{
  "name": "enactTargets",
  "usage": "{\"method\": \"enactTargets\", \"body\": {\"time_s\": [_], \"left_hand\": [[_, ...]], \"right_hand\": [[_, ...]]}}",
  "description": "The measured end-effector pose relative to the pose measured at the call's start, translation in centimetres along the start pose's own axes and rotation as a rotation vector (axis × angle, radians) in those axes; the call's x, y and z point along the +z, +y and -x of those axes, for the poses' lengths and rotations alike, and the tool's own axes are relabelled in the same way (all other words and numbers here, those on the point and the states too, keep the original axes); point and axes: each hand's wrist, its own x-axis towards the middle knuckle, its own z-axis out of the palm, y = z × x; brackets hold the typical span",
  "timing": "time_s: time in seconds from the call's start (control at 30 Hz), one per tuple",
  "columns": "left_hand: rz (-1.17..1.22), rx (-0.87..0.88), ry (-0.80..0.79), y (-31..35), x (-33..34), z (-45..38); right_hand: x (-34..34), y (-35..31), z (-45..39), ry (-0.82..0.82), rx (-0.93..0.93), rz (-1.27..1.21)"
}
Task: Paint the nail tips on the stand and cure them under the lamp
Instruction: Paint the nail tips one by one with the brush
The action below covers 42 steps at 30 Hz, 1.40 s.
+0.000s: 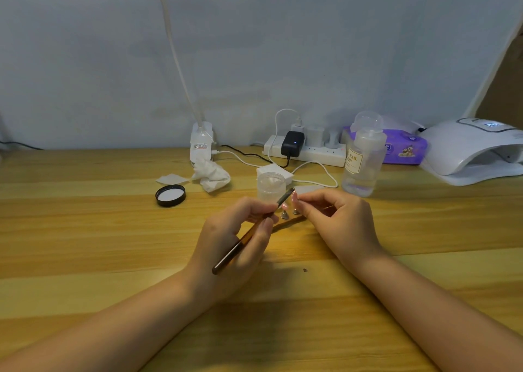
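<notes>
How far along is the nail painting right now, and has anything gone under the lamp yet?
Set up: the jar is open, its lid off to the left. In hand: the left hand holds the brush to a pink nail tip pinched by the right hand. Left: tips on the stand remain; nothing shows in the curing lamp.

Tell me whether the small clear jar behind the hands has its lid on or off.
Off. The small clear jar stands open-topped, and a black lid lies to its left on the table, underside up.
</notes>
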Motion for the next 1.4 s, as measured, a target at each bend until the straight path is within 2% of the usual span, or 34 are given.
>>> {"method": "enactTargets", "body": {"time_s": [0.33, 0.6, 0.77, 1.0, 1.4], "left_hand": [[0.021, -0.022, -0.043, -0.2, -0.1, 0.0], [0.070, -0.069, 0.033, -0.5, 0.1, 0.1], [0.165, -0.116, -0.011, -0.7, -0.1, 0.3], [0.304, -0.143, 0.032, -0.7, -0.2, 0.3], [0.278, -0.200, 0.095, -0.9, -0.1, 0.1]], "right_hand": [[0.0, 0.0, 0.0, 0.000, -0.029, 0.021], [0.0, -0.2, 0.1, -0.034, -0.003, -0.046], [0.1, -0.3, 0.1, -0.041, -0.001, -0.077], [0.1, -0.2, 0.1, -0.083, 0.019, -0.170], [0.0, 0.1, 0.1, -0.126, 0.045, -0.257]]}}
